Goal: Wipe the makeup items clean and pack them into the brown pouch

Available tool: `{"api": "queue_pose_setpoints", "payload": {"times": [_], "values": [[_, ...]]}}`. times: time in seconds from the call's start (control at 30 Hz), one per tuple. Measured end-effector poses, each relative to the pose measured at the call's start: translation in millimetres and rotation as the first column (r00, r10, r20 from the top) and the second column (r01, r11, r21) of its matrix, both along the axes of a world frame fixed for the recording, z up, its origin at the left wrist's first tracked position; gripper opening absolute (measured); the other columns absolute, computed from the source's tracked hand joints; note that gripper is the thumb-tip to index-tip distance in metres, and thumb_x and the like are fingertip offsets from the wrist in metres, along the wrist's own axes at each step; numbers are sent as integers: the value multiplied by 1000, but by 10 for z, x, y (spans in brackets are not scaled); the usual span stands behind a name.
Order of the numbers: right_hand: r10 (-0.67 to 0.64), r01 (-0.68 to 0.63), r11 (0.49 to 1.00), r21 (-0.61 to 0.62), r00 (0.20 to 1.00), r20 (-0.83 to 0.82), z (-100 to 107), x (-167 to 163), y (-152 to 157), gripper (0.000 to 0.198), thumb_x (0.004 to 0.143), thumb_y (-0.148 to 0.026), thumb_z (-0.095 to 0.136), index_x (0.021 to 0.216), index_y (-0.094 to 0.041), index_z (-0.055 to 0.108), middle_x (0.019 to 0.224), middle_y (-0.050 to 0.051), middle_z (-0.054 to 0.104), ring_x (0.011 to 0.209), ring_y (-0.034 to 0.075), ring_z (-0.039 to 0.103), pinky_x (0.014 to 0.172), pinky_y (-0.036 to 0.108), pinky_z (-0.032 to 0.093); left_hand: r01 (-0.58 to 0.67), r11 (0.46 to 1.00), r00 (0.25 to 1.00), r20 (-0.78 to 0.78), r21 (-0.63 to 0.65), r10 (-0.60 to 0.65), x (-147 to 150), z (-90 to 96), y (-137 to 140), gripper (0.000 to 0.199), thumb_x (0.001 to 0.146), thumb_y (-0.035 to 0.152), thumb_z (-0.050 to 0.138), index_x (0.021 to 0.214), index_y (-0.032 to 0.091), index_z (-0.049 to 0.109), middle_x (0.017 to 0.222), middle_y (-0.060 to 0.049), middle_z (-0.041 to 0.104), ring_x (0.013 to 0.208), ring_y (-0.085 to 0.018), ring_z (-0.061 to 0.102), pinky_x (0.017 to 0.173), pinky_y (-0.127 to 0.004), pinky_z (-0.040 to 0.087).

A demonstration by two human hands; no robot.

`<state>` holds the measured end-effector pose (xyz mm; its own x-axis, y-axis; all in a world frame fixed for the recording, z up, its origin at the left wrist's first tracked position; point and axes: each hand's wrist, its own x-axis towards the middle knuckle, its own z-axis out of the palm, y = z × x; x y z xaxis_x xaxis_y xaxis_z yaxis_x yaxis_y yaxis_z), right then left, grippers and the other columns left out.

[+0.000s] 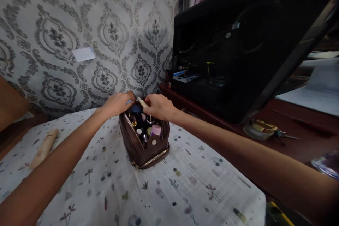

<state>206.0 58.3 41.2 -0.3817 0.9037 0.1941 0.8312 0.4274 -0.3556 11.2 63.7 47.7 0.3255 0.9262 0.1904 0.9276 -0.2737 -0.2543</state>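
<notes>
A brown makeup bag (137,153) with a gold zipper stands unzipped on the patterned cloth. It is packed with small cosmetics, among them a dark blue-topped item (137,109) and a pink-capped one (155,130). At the bag's far left edge, my left hand (118,105) is closed on its brown rim; its fingertips are partly hidden. My right hand (160,106) pinches a slim pale beige tube (142,102) over the far end of the opening.
Left on the white printed cloth (159,190) lies a beige tube-shaped item (45,148). A large black screen (227,53) stands on the dark red desk (288,127) to the right, near a gold-rimmed round container (261,129). Patterned wallpaper (113,31) is behind.
</notes>
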Motion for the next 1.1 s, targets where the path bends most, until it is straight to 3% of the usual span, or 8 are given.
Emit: {"api": "queue_pose_setpoints", "payload": {"times": [0.1, 0.3, 0.47, 0.6, 0.7, 0.87, 1.1], "values": [[11, -29, 996, 90, 981, 195, -26, -150, -13, 35, 83, -26, 59, 116, -17, 66, 114, 13, 72, 104, 29, 68, 74, 31, 49, -28, 999, 998, 53, 22, 26, 18, -50, 3, 34, 97, 36, 42, 116, 24, 66, 109, -9, 76, 102, -29, 70, 77, -32, 50], [81, -154, 978, 141, 902, 423, -100, -342, -25, 33, 89, -14, 49, 118, -13, 66, 114, 17, 70, 111, 28, 65, 86, 34, 50, -18, 999, 995, 100, 48, 13, -31, -132, 35, 33, 97, 35, 43, 108, 22, 70, 112, -11, 74, 100, -30, 70, 75, -34, 50], [135, -237, 960, 149, 859, 493, -197, -388, -29, 31, 89, -10, 49, 114, -9, 69, 122, 21, 65, 119, 30, 57, 92, 36, 47, -14, 997, 998, 61, 72, 10, -60, -154, 23, 33, 97, 33, 40, 100, 20, 71, 108, -10, 73, 97, -26, 69, 76, -32, 50], [135, -251, 957, 147, 830, 542, -261, -363, -7, 33, 92, -12, 46, 114, -8, 70, 125, 22, 62, 121, 32, 52, 99, 40, 42, -8, 997, 997, 77, 75, 2, -64, -171, 21, 34, 98, 35, 41, 104, 20, 71, 111, -9, 73, 100, -25, 68, 81, -32, 50], [143, -246, 962, 117, 821, 553, -292, -340, 2, 34, 95, -16, 45, 117, -8, 70, 124, 21, 63, 120, 32, 54, 99, 40, 43, -4, 998, 996, 91, 63, -2, -68, -184, 29, 35, 99, 34, 41, 108, 19, 71, 112, -11, 72, 102, -26, 68, 82, -33, 50], [177, -256, 964, 70, 817, 549, -298, -311, -4, 36, 98, -25, 47, 128, -20, 66, 130, 15, 62, 121, 30, 56, 99, 38, 44, 15, 999, 997, 80, 51, -19, -79, -197, 36, 37, 100, 33, 38, 107, 18, 71, 114, -10, 72, 103, -26, 67, 84, -33, 50], [118, -170, 984, 51, 841, 528, -298, -409, 129, 40, 101, -34, 45, 120, -8, 68, 118, 23, 69, 113, 33, 65, 92, 38, 50, 24, 997, 997, 72, 67, -29, -88, -209, 46, 36, 100, 34, 39, 106, 18, 71, 111, -9, 71, 105, -24, 67, 84, -31, 49]]}}
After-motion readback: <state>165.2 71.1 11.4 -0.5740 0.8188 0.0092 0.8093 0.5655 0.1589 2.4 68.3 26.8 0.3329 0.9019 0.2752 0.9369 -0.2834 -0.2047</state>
